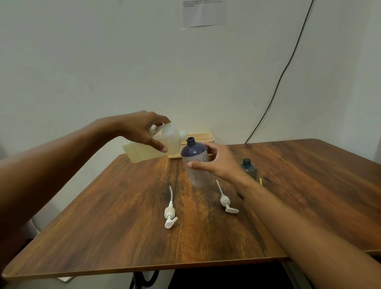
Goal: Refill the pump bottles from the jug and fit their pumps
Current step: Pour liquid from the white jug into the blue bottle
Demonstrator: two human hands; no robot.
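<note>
While the jug tips: the jug (pixel 163 143) lies nearly on its side above the far part of the table (pixel 101 213), its spout just beside and a little above the open neck of the purple bottle (pixel 195 157). No stream can be made out.
Left hand: the left hand (pixel 145 131) grips the jug from above, with the fingers and thumb curled round its shoulder near the spout.
Right hand: the right hand (pixel 216 163) is wrapped round the purple bottle's middle, thumb across the front. The bottle's base is blurred, so I cannot tell whether it rests on the table.
Spill risk: the bottle's neck is narrow and the jug's spout looks about as wide. If the spout sits off-centre when liquid arrives, it will probably run down the bottle's side onto the hand and the wood.
Surge risk: the pale liquid sits toward the jug's low rear end, and a quick further tilt could bring it forward in a gulp, too fast for that neck.
Grip risk: the jug is held from the top with one hand, so a wet or shifting load might twist it.
Overfill risk: the bottle's upper part is dark, which likely hides the level.
Waiting: the dark bottle (pixel 249 167) stands uncapped behind the right wrist. The left pump (pixel 170 213) and right pump (pixel 226 201) lie flat on the table nearer the person, below the pour and likely to get splashed.
Behind: a beige tray (pixel 203 137) sits at the table's far edge.
</note>
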